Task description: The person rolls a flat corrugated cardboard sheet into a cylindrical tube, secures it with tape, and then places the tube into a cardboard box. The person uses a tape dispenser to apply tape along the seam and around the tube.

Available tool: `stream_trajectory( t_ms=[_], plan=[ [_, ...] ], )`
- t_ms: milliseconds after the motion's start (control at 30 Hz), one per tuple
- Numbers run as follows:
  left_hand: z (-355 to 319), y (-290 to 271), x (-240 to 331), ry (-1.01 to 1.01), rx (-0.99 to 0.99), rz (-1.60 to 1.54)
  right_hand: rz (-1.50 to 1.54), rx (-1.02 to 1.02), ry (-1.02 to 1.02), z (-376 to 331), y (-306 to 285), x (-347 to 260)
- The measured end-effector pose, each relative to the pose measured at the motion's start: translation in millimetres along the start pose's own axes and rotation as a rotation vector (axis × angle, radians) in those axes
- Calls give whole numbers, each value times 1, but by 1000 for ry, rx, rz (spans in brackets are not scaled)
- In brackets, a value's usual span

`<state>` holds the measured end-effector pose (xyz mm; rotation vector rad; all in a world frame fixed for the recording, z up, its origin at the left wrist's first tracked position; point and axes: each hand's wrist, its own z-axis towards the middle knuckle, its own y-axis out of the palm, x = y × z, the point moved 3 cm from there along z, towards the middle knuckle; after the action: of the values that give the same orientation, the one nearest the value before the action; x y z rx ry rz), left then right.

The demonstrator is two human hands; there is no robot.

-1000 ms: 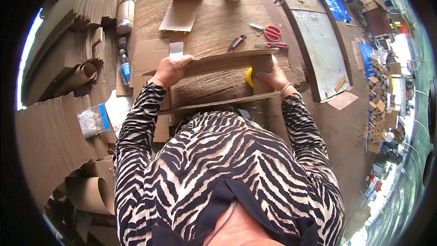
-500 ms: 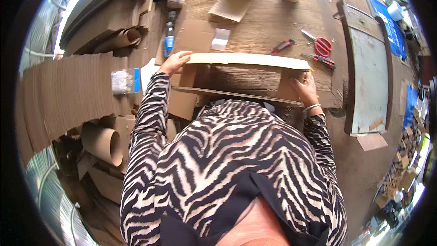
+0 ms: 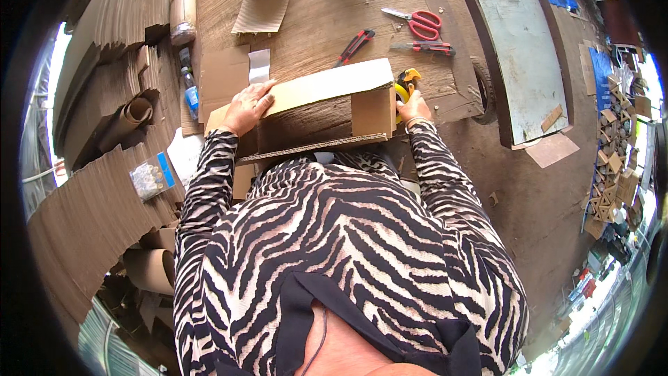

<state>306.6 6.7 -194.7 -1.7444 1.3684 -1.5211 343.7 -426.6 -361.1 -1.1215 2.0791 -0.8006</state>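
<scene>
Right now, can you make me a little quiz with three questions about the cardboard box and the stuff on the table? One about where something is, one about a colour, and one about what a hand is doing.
1. Where are the scissors?
A. On the wooden table, beyond the box
B. Inside the box
C. In the left hand

2. What colour are the scissor handles?
A. Blue
B. Red
C. Green

3. What is the left hand doing?
A. Hanging in the air
B. Holding a bottle
C. Lying flat on the top panel of the cardboard box

Answers:
1. A, they lie on the table past the box, near a red and black utility knife.
2. B, both loops are red.
3. C, the palm and fingers press on the light top panel, while the right hand is at the box's other end by a yellow tape roll.
</scene>
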Motion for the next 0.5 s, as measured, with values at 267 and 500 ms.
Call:
stream_trajectory(
  t_ms=[267, 500],
  plan=[
    [-19, 17, -5, -28, 128, 78, -267, 146, -67, 48, -54, 52],
    [-19, 37, 1, -84, 122, 170, 326, 297, -1041, -32, -136, -70]
  ],
)
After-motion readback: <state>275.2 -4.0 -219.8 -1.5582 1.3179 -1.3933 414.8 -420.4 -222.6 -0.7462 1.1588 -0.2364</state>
